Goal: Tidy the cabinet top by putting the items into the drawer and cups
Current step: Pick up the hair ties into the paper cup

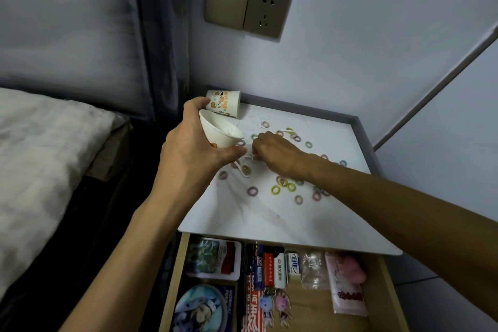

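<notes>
The left hand (194,148) grips a white paper cup (219,129) with an orange print near its base, fingers wrapped behind it and thumb across the lower front. The cup is held above the left part of the white marbled cabinet top (242,213), tilted so its open mouth faces up and towards the right hand (272,153). That hand reaches in from the right and sits just beside the cup's rim. Its fingers are curled down and bunched on a few thin white sticks (252,155) lying on the surface, which it pinches at the fingertips; what the sticks are cannot be told. A second paper cup (223,104), printed with orange cartoon figures, stands at the back left corner of the top, just behind the held cup. Small coloured rings (275,190) in pink, yellow, green and blue lie scattered over the middle and right of the surface, some under the right forearm. Below the front edge a light wooden drawer (172,277) stands pulled out, holding packets, printed cards and small figure charms. A brass-coloured socket plate (265,12) is on the wall above, and a bed with pale bedding (40,143) lies to the left.
</notes>
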A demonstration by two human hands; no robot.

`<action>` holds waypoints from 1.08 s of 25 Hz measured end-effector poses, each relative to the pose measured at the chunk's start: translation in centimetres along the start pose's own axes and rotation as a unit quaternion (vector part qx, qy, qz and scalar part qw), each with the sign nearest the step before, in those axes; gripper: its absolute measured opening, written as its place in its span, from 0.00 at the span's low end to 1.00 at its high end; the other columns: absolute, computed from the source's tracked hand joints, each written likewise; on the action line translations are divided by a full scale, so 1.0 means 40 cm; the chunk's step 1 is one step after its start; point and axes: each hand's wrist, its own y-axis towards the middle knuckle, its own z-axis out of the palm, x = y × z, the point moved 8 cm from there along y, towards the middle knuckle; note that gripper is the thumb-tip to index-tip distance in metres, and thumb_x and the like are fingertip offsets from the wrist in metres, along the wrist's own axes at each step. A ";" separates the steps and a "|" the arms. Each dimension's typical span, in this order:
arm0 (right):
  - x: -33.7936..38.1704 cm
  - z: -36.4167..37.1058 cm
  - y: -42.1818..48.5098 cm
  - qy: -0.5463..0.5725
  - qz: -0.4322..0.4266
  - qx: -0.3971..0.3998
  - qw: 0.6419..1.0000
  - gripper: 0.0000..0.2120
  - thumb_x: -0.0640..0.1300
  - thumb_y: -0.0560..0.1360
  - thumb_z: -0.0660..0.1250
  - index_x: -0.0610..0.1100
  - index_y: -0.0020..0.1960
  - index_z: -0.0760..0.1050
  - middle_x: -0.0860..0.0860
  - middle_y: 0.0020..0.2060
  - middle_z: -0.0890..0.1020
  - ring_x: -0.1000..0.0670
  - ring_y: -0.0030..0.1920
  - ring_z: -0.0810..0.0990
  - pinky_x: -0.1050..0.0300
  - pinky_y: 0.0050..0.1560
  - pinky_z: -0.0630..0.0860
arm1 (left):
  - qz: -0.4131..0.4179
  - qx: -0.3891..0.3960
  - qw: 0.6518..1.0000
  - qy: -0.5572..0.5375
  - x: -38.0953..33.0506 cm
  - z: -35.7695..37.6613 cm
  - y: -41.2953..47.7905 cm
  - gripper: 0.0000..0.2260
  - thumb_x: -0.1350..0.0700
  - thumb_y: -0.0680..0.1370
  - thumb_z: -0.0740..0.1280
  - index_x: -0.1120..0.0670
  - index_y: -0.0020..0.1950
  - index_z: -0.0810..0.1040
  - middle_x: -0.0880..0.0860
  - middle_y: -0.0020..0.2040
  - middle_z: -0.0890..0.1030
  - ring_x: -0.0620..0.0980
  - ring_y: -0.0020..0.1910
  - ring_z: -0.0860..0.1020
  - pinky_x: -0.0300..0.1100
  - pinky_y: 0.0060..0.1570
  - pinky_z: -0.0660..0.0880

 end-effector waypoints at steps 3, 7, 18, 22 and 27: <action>-0.030 -0.028 -0.012 0.117 0.046 -0.019 0.992 0.02 0.41 0.81 0.59 0.44 0.50 0.70 0.50 0.43 0.75 0.48 0.45 0.75 0.62 0.38 0.66 | 0.001 -0.002 1.000 0.000 0.000 -0.003 -0.001 0.39 0.49 0.65 0.80 0.46 0.71 0.65 0.44 0.52 0.74 0.40 0.43 0.75 0.35 0.44 0.71; -0.099 -0.181 -0.028 0.322 0.123 -0.088 0.935 0.01 0.44 0.79 0.65 0.48 0.48 0.74 0.53 0.40 0.82 0.55 0.37 0.80 0.56 0.41 0.78 | 0.001 0.005 1.000 0.004 0.004 0.007 0.001 0.39 0.48 0.64 0.80 0.45 0.70 0.64 0.45 0.53 0.76 0.35 0.42 0.74 0.33 0.41 0.72; 0.131 -0.436 -0.068 0.283 -0.103 -0.028 0.953 0.08 0.42 0.74 0.71 0.48 0.53 0.82 0.58 0.43 0.83 0.63 0.39 0.79 0.71 0.41 0.72 | -0.004 0.037 0.999 -0.006 -0.025 0.068 -0.014 0.38 0.50 0.63 0.80 0.43 0.67 0.65 0.46 0.53 0.79 0.48 0.46 0.79 0.51 0.44 0.80; -0.095 -0.327 -0.041 0.338 0.097 -0.104 0.930 0.03 0.43 0.75 0.70 0.45 0.46 0.82 0.52 0.38 0.83 0.56 0.35 0.80 0.61 0.39 0.75 | -0.014 0.021 1.000 -0.001 -0.010 0.049 -0.010 0.39 0.48 0.62 0.81 0.43 0.69 0.65 0.48 0.57 0.78 0.46 0.46 0.79 0.51 0.48 0.79; -0.218 -0.031 -0.037 0.243 0.288 0.021 0.926 0.12 0.51 0.73 0.72 0.42 0.48 0.81 0.46 0.45 0.84 0.48 0.45 0.82 0.55 0.46 0.78 | -0.012 0.019 1.000 0.002 -0.010 0.040 -0.007 0.40 0.49 0.63 0.81 0.44 0.70 0.64 0.48 0.57 0.78 0.47 0.47 0.78 0.48 0.47 0.79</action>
